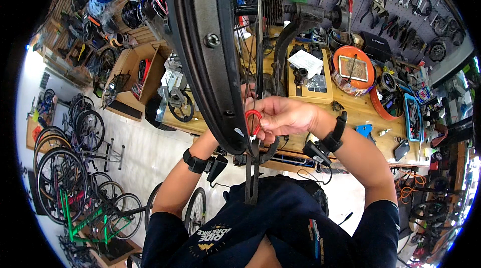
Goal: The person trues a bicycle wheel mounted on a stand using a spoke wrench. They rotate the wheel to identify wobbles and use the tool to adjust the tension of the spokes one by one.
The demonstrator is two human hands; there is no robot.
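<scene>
Bike part [203, 52], long, black and slanting, hangs before the person's chest. Just right of its lower end, the right hand [288, 116] pinches a red loop [257, 128] between thumb and fingers. The left hand [248, 90] is mostly hidden behind the black part, so its grip cannot be told. Beyond, a wooden workbench [345, 122] bears a yellow box [311, 95] just beside an orange bowl [354, 89].

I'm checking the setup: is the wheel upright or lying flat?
Upright: the wheel shows edge-on, rising past the right hand, rather than showing its full round face.
</scene>
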